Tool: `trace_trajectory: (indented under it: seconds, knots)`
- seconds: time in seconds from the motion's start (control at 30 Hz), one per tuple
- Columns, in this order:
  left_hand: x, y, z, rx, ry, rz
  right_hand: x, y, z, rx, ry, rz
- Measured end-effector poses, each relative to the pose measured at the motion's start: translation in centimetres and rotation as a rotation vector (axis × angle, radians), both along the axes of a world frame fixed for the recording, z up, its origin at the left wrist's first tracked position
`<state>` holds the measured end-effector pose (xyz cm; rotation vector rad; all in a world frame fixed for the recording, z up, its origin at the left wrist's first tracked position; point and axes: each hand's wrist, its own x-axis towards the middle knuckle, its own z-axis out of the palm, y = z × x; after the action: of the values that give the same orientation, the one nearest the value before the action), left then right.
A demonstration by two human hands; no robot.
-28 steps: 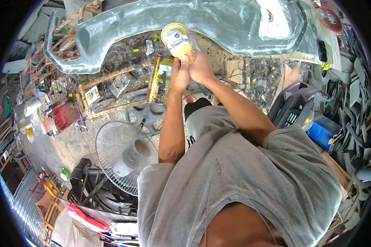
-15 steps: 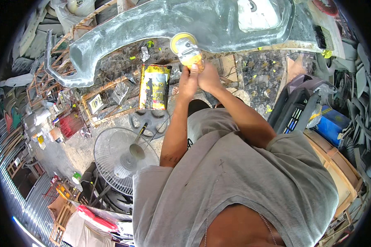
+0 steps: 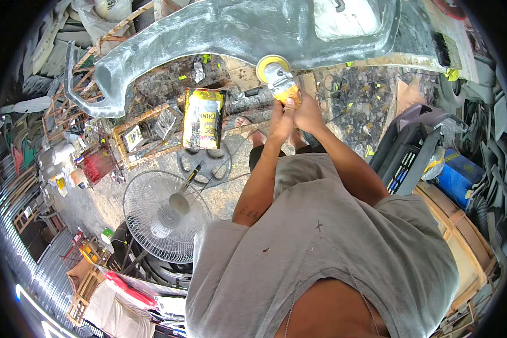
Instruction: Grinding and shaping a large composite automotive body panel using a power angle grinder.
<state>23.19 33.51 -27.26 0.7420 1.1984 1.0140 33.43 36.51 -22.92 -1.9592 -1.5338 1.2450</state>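
Both hands hold an angle grinder with a yellow body, a silver head and a round yellow-rimmed disc. My left hand is closed around the grinder's lower body with the thumb on top. Just to its right, my right hand wraps the rear of the body, its fingertips partly hidden. The disc lies at the near edge of a large curved grey panel, which is dusted with white. Whether the disc touches the panel I cannot tell.
A yellow and black tin stands left of my arms, with a pedestal fan nearer me. Dark plastic trim parts and a blue box are at the right. A cable runs across the floor near the fan.
My hands and the grinder have moved right and slightly nearer to me, along the panel's near edge. The whole view has shifted a little.
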Motion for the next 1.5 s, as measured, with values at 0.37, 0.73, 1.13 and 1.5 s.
trace_trajectory:
  seconds: [0.37, 0.73, 1.13, 1.5]
  knots:
    - [-10.8, 2.6, 3.9, 0.038, 0.041, 0.183, -11.3, 3.1, 2.0, 0.092, 0.072, 0.094]
    - [-23.5, 6.4, 6.9, -0.006, -0.071, 0.222, -24.3, 7.1, 4.7, 0.118, 0.073, 0.164]
    - [-33.9, 7.1, 2.9, -0.087, -0.134, 0.440, -34.5, 9.7, 7.2, -0.068, 0.033, 0.404]
    - [-23.8, 3.7, 9.5, -0.132, -0.081, -0.029, -19.7, 7.3, 6.3, -0.152, 0.032, 0.310]
